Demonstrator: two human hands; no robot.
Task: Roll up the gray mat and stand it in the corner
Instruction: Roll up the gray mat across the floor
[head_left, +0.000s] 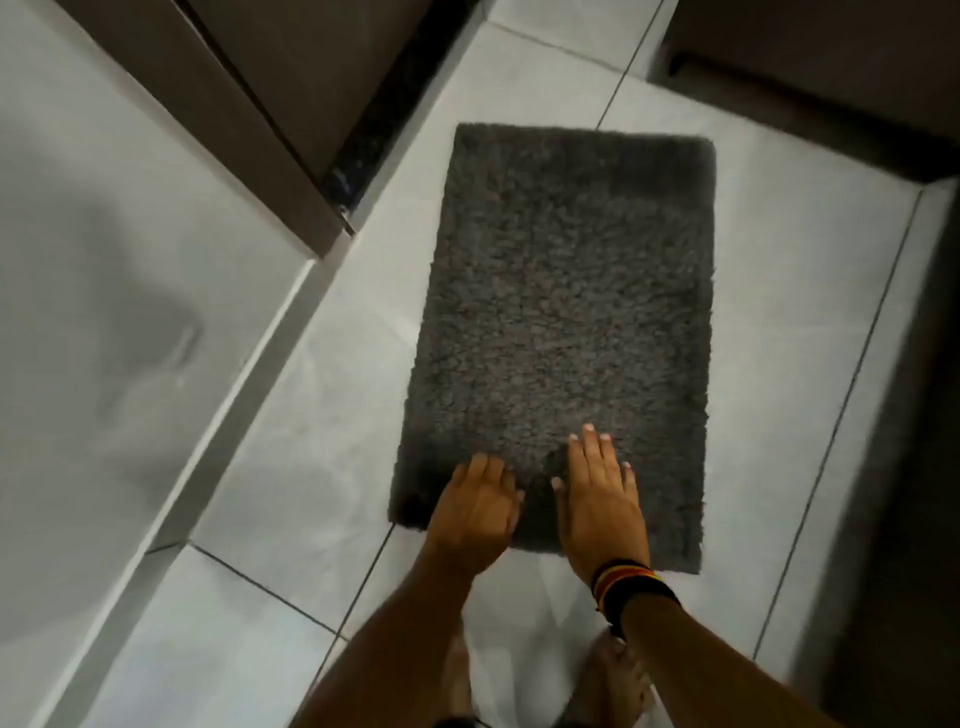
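While the gray mat (561, 332) lies fully flat on the tiled floor (779, 312), no roll looks begun, so rolling and standing it in the corner both remain; the left hand (475, 506) curls loosely at the mat's near edge, gripping nothing I can confirm; the right hand (600, 499) rests open-palmed on the mat beside it.

The light is dim and flat, brightest on the pale floor tiles (291, 519) at the middle and lower left of the frame, while the right edge and upper corners sink into deep shadow. Soft, smeary blur lies over everything, worst at the left side and the bottom edge. Wide-angle distortion bends the tile joints toward the frame edges, and a faint glossy sheen shows on the tiles.
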